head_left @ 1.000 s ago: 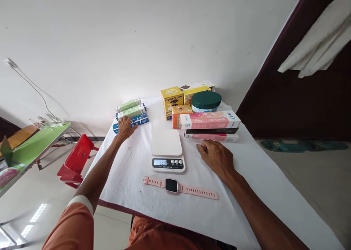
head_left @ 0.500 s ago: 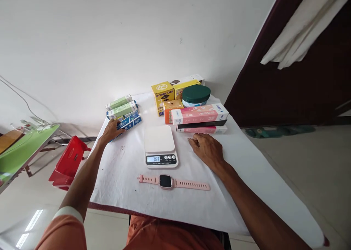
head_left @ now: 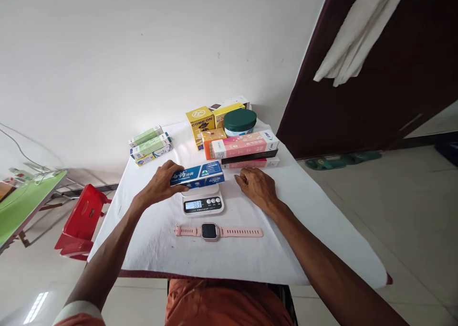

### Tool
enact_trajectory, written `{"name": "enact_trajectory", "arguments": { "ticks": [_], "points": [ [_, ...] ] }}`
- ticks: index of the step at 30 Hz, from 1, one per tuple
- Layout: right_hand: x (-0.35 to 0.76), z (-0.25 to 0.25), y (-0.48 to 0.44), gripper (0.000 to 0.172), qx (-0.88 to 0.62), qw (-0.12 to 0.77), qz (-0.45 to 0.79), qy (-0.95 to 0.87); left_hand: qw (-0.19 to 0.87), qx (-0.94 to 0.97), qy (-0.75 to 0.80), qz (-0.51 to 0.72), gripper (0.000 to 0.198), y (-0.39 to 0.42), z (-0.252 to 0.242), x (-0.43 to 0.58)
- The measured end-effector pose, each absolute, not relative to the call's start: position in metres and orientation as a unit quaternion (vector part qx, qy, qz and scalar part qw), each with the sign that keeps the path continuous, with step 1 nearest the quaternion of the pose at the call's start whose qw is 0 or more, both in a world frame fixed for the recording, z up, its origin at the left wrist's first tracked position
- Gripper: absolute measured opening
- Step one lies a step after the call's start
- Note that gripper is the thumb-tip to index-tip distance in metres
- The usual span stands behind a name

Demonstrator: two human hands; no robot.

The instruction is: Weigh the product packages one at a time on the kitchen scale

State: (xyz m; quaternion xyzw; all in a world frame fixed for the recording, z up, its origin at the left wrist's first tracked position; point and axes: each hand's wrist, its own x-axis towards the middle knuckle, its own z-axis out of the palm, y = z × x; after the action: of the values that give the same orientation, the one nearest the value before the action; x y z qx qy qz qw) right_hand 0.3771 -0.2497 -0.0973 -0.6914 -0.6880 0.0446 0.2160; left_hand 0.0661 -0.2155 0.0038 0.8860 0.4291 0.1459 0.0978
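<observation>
My left hand (head_left: 163,183) is closed on the left end of a blue toothpaste box (head_left: 198,174). The box is over the white weighing pan of a kitchen scale (head_left: 203,205) and hides most of it; whether they touch I cannot tell. Lit digits show on the scale's display. To the right of the scale, my right hand (head_left: 256,186) lies on the table with its fingers curled in, and no object shows in it. In front of the scale a smartwatch (head_left: 209,231) with a pink strap lies stretched out flat.
Green and yellow-blue boxes (head_left: 151,146) are stacked at the back left of the white-covered table (head_left: 250,264). Yellow boxes (head_left: 199,121), a green-lidded tub (head_left: 239,120) and pink boxes (head_left: 246,144) stand at the back. A red chair (head_left: 79,216) stands left of the table.
My left hand has lifted the blue toothpaste box from the left stack and carried it right, over the scale. My right hand stays in place on the table. The view has shifted slightly.
</observation>
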Motion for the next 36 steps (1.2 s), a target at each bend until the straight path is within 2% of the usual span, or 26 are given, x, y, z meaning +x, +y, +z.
{"name": "enact_trajectory", "arguments": {
  "ticks": [7,11,14,18,22,36],
  "points": [
    [0.378,-0.099,-0.248,0.021,-0.69,0.215,0.05,-0.69,0.109,0.898,0.414,0.101,0.046,-0.207,-0.009,0.093],
    [0.378,-0.097,-0.249,0.022,-0.69,0.215,0.055,-0.689,0.116,0.891,0.423,0.118,0.062,-0.21,-0.004,0.087],
    [0.378,-0.097,-0.249,0.022,-0.687,0.217,0.056,-0.692,0.135,0.857,0.441,0.231,0.068,-0.213,-0.002,0.072],
    [0.377,-0.1,-0.249,0.02,-0.691,0.216,0.043,-0.689,0.095,0.719,0.522,0.448,0.046,-0.217,-0.023,0.053],
    [0.376,-0.101,-0.248,0.021,-0.691,0.206,0.037,-0.691,0.015,0.62,0.56,0.549,0.043,-0.224,-0.057,0.048],
    [0.374,-0.09,-0.253,0.025,-0.691,0.168,0.054,-0.701,-0.054,0.718,0.519,0.46,0.036,-0.24,-0.065,0.059]
  ]
}}
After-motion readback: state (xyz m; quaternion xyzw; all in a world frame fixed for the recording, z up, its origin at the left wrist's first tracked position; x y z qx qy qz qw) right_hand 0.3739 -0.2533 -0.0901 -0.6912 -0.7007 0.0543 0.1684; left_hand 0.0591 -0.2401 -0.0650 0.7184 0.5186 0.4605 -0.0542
